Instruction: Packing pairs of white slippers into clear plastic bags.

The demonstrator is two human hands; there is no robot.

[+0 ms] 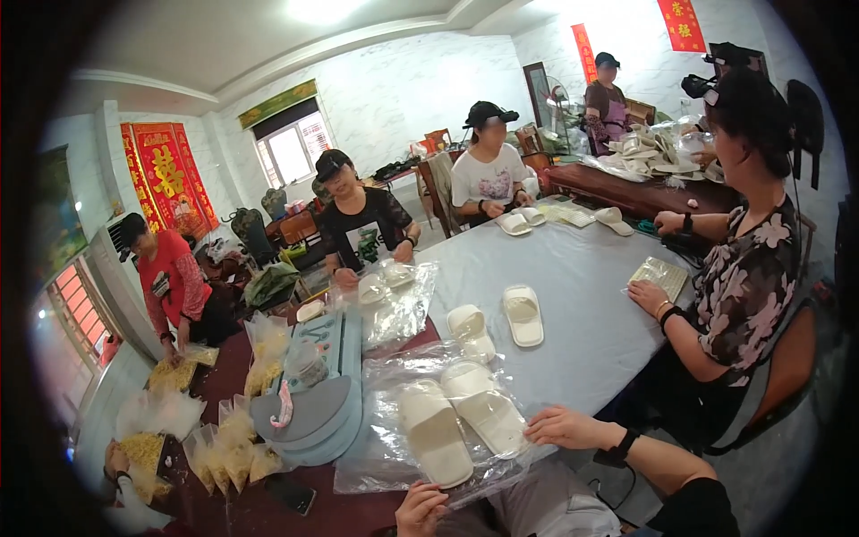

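Left of the slippers (461, 419), stacked grey insoles (309, 416) and small yellow-filled bags (228, 456) on the red cloth. At the pair's near edge, left hand (420, 508) curled, fingers bent onto the clear bag (385, 465) beneath the slippers; whether pinching it, cannot tell. Right of the pair, right hand (564, 427) laid flat and open on the bag's edge, holding nothing, touching the nearer slipper's heel end. Beyond the pair, two loose slippers (497, 322) on the grey table (582, 295). Likely trouble: slick film sliding toward the table edge under the flat hand, tipping the slippers off.
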